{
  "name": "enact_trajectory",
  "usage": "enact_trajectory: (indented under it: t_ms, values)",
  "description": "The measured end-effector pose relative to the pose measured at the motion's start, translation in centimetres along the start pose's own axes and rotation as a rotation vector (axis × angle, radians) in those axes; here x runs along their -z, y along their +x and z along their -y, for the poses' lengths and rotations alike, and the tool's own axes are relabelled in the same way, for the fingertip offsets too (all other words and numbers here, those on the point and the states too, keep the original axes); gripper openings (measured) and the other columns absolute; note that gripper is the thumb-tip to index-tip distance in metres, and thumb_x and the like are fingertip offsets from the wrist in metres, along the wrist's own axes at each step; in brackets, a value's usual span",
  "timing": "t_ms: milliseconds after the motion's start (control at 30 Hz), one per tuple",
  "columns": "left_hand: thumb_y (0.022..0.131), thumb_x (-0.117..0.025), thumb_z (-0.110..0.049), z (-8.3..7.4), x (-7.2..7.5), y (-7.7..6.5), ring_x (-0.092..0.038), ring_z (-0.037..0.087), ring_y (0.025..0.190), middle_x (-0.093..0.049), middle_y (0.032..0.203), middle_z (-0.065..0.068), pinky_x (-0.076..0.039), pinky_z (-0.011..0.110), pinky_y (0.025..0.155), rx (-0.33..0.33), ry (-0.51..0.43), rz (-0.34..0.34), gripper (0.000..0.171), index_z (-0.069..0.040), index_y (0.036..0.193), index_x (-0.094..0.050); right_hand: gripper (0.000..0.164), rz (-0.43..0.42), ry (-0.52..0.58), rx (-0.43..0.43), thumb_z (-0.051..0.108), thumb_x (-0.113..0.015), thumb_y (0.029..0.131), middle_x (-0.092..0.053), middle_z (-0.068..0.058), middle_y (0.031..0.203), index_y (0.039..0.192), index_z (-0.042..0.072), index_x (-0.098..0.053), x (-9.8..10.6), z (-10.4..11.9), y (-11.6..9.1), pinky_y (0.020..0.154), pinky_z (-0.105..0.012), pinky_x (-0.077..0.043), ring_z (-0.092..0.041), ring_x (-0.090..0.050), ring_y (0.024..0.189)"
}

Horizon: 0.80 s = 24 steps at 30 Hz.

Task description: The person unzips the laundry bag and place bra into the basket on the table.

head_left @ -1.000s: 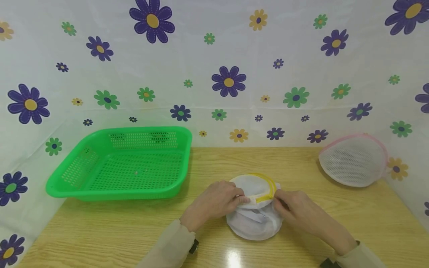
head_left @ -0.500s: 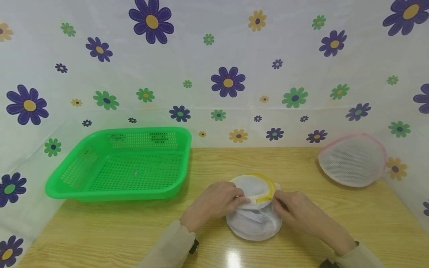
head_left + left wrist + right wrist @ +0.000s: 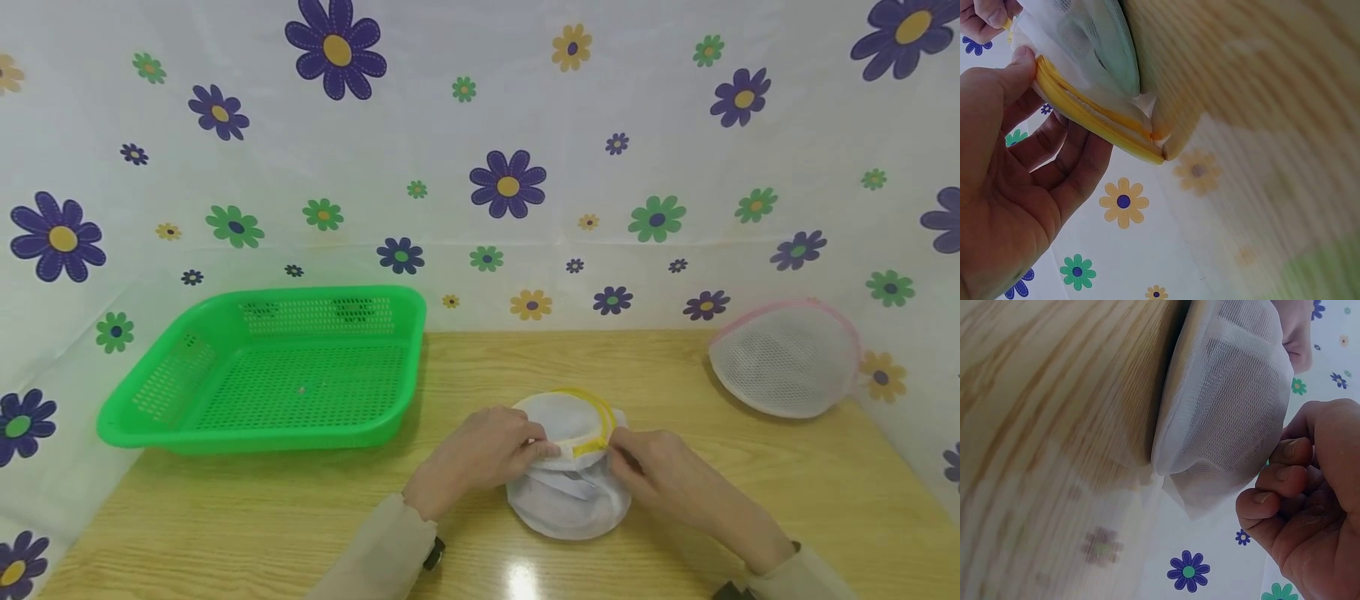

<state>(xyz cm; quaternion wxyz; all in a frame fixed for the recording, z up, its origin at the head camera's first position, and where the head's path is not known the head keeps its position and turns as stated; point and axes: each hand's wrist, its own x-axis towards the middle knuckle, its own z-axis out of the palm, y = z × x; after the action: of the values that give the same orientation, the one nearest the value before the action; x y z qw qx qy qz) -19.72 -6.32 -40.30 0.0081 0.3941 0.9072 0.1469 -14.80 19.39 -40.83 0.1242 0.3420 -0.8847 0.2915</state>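
Observation:
A white mesh laundry bag (image 3: 567, 504) with a yellow zipper (image 3: 592, 448) stands on the table, its round top tipped up between my hands. My left hand (image 3: 487, 446) pinches the bag's rim at the zipper edge; in the left wrist view the thumb (image 3: 1017, 65) lies on top and the fingers reach beneath. At the zipper's right end, my right hand (image 3: 660, 471) pinches a small yellow bit, seen at the upper left of the left wrist view. Its fingers are curled in the right wrist view, where the bag's mesh side (image 3: 1235, 394) hides the zipper.
A green perforated plastic basket (image 3: 262, 439) sits at the back left of the wooden table (image 3: 300, 517). Another white mesh bag with pink trim (image 3: 787, 358) leans at the back right. Behind the table hangs a flowered cloth (image 3: 450, 125).
Both hands keep the same hold on the bag, with barely any movement. The head view has shifted slightly, so the background sits a little further left.

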Motion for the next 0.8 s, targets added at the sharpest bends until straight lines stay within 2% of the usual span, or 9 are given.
enact_trajectory:
  t_ms: [233, 533, 800]
  values:
    - [0.104, -0.057, -0.043, -0.07, -0.12, -0.01, -0.047, 0.003, 0.064, -0.061, 0.075, -0.010, -0.040, 0.017, 0.059, 0.012, -0.003, 0.018, 0.034, -0.017, 0.103, -0.080, 0.028, -0.021, -0.006, 0.030, -0.004, -0.063, 0.090, -0.041, 0.018, 0.063, 0.075, 0.018, -0.053, -0.14, -0.04, -0.03, 0.045, -0.011, -0.032, 0.012, -0.030, 0.058]
    - [0.103, -0.058, -0.043, -0.11, -0.27, -0.02, -0.046, 0.003, 0.063, -0.060, 0.074, -0.009, -0.039, 0.018, 0.058, 0.010, 0.018, 0.008, 0.034, -0.018, 0.101, -0.080, 0.029, 0.011, -0.001, -0.001, -0.003, -0.062, 0.091, -0.038, 0.019, 0.062, 0.075, 0.019, -0.052, 0.00, 0.07, 0.22, 0.045, -0.012, -0.032, 0.012, -0.030, 0.056]
    - [0.103, -0.058, -0.043, -0.04, -0.41, 0.05, -0.045, 0.004, 0.062, -0.059, 0.074, -0.009, -0.038, 0.018, 0.057, 0.009, 0.022, 0.002, 0.034, -0.017, 0.102, -0.081, 0.029, 0.015, -0.010, 0.005, -0.003, -0.063, 0.090, -0.038, 0.019, 0.062, 0.074, 0.018, -0.051, 0.01, 0.25, 0.41, 0.044, -0.011, -0.031, 0.012, -0.030, 0.056]
